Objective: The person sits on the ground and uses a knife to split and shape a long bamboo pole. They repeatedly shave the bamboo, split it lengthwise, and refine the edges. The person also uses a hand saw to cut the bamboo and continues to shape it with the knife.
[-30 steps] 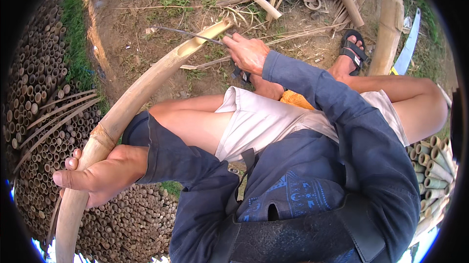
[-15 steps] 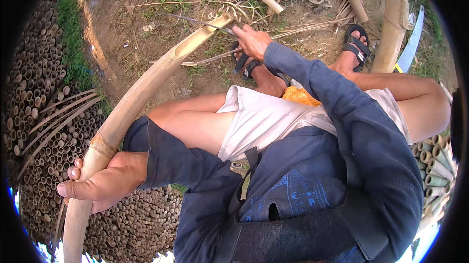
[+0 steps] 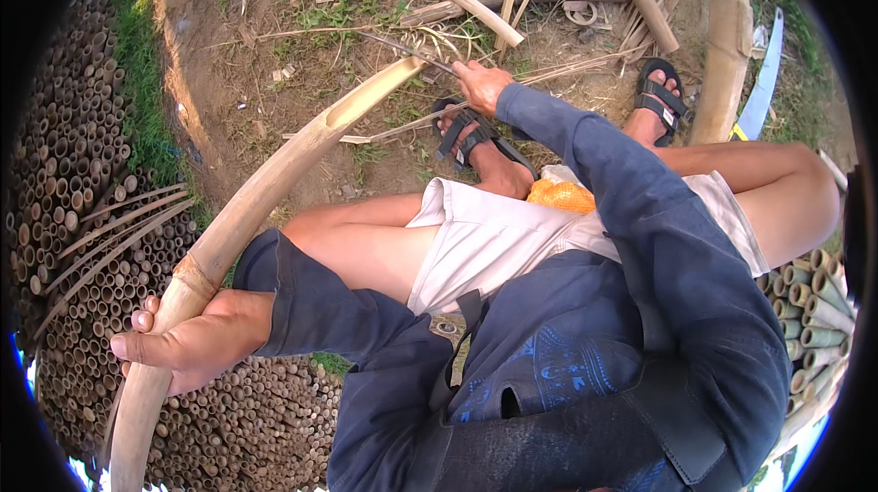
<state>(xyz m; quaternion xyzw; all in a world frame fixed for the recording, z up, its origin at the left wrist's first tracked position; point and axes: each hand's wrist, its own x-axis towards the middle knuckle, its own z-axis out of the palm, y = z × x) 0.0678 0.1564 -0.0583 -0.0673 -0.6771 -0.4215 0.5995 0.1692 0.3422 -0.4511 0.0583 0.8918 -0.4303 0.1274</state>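
Currently, a pole (image 3: 253,192) is being clasped in the left grip (image 3: 203,342) and a blade (image 3: 402,48) held in the right grip (image 3: 482,87).

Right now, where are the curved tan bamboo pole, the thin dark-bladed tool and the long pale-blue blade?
Curved tan bamboo pole (image 3: 247,208): head view, middle of its shaft.
Thin dark-bladed tool (image 3: 402,48): head view, mid-blade.
Long pale-blue blade (image 3: 765,78): head view, middle of its flat face.
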